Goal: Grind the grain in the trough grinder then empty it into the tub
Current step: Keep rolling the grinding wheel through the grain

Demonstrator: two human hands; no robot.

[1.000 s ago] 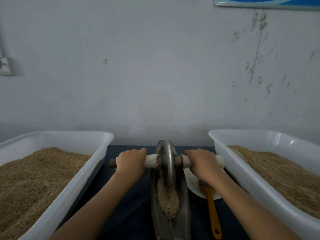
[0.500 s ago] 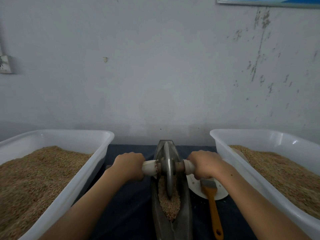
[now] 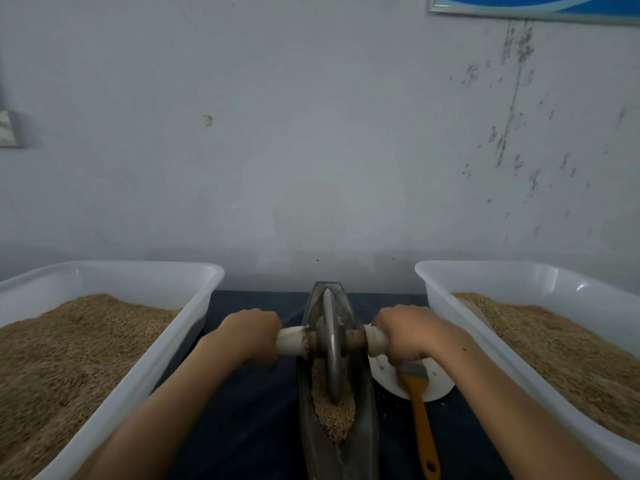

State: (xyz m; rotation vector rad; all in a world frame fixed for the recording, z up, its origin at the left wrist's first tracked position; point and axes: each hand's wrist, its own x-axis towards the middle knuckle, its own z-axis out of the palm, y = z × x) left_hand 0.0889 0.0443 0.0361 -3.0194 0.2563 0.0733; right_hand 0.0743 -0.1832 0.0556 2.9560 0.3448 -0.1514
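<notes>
Left hand: the left hand (image 3: 251, 336) is curled tight round the pale left end of the axle handle (image 3: 292, 340), knuckles up, at about 9 o'clock from the wheel.
Right hand: the right hand (image 3: 407, 332) grips the pale right end of the same axle, at 3 o'clock from the wheel, fingers wrapped over it.
Wheel: the metal grinding wheel (image 3: 330, 344) stands upright on edge in the trough, its lower rim pressed into the grain.
Trough grinder: the narrow boat-shaped metal trough grinder (image 3: 363, 441) lies lengthwise between the two forearms on the dark blue surface (image 3: 242, 427), its far tip pointing to 12 o'clock toward the wall.
Grain: a brown heap of grain (image 3: 334, 415) sits in the trough at 6 o'clock of the wheel.
Left tub: a white plastic tub (image 3: 145, 277) at 9 o'clock, heaped with grain.
Right tub: a second white tub (image 3: 519, 277) at 3 o'clock, also holding grain.
Brush: an orange-handled brush (image 3: 424, 424) lies just beside the trough at 4 o'clock, its bristle end on a white plate (image 3: 440, 386) and partly hidden under the right wrist.
</notes>
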